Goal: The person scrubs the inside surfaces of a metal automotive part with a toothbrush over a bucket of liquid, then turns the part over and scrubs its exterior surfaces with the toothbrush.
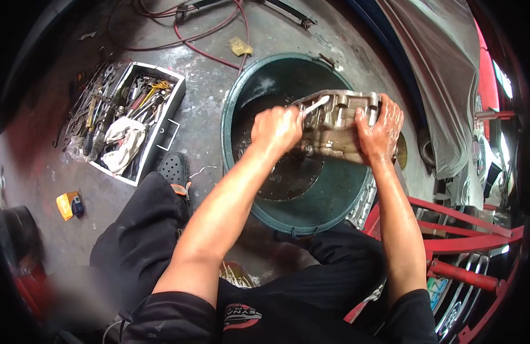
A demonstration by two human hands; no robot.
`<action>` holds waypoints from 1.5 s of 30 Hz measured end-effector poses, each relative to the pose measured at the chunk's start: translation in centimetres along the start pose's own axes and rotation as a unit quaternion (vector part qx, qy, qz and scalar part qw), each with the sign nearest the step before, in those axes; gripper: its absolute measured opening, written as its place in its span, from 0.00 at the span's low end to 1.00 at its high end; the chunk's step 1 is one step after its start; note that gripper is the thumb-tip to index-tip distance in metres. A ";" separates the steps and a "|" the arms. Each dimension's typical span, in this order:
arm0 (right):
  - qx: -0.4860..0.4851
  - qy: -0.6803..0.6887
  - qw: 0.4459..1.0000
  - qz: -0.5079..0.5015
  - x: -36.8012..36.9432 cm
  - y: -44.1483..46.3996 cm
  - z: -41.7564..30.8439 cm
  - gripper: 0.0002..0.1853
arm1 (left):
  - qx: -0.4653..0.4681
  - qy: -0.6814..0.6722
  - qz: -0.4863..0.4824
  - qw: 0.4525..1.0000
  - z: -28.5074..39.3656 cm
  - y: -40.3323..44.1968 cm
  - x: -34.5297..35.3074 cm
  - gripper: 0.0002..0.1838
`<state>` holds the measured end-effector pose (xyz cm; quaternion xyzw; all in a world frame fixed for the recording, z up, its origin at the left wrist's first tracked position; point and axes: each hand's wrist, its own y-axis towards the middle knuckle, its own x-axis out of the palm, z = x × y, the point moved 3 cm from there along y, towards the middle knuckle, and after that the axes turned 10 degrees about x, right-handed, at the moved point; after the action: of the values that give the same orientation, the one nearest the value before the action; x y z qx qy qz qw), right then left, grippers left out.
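Over the big green tub (227, 132), a wet cast-metal engine part (336, 140) with ribs and bolt bosses is held tilted. My right hand (382, 129) grips its right end, thumb on the near face and fingers over the far edge. My left hand (276, 131) is closed round a slim white-ended tool (316, 105) that looks like a brush, lying against the part's upper left. The fist hides the rest of the tool. Dark liquid (288, 180) lies in the bottom of the tub, and my right hand and forearm look wet.
Left of the tub stands an open metal drawer (153, 143) full of wrenches and a white rag (124, 137), with more tools beside it. A red hose (202, 50) runs behind. To the right are red metal bars (471, 243) and a grey cover (448, 86).
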<state>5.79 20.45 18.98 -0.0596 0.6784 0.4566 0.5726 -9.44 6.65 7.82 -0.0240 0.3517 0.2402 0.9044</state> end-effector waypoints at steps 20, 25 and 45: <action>0.028 -0.008 1.000 -0.007 -1.0 -1.0 -0.1 0.35 | -0.174 -0.073 0.066 0.980 -1.3 -2.9 4.0 0.22; 0.038 0.024 0.999 0.000 -1.4 -0.7 0.0 0.31 | -0.098 0.021 0.084 0.991 4.9 -3.5 -1.1 0.21; 0.011 0.294 0.956 0.008 -2.6 -2.6 4.8 0.16 | -0.076 0.097 0.076 0.989 13.0 -5.2 -0.6 0.24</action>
<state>11.72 21.10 20.04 -0.1794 0.8220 0.4162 0.3448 0.62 4.58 17.37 -0.0889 0.4192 0.3312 0.8406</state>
